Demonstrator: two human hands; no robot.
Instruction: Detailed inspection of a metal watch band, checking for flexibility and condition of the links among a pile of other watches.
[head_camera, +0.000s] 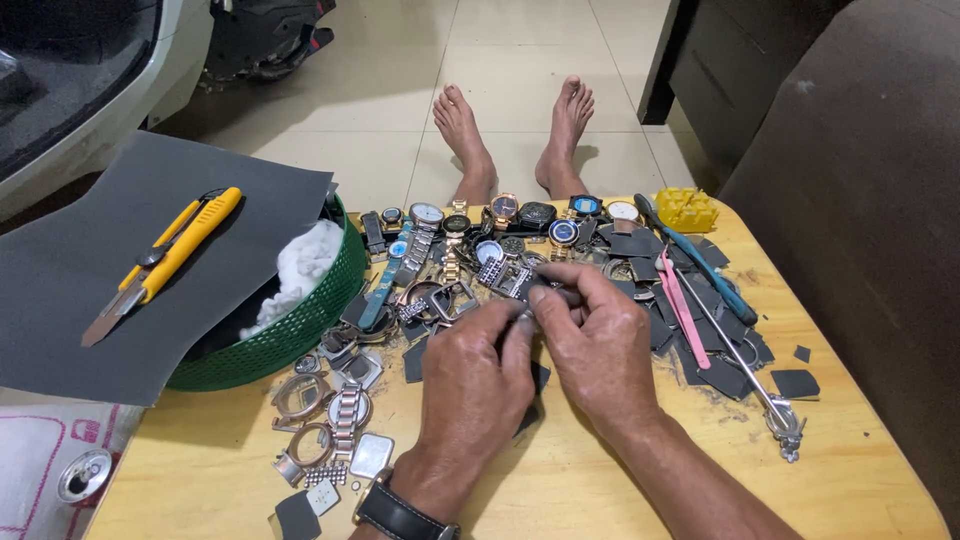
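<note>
Two hands met over the middle of the wooden desk. The left hand and the right hand both pinched one small grey metal watch part, shiny and flat, with their grip closed on it. Many watches lay just behind.

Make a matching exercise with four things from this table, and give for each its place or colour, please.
Things:
1. utility knife
2. basket
3. tweezers
4. white cloth

Descriptions:
A. pink, right of the hands
B. yellow, lying on the grey sheet
C. inside the basket
D. green, partly under the grey sheet

Pairs: 1-B, 2-D, 3-A, 4-C
</note>
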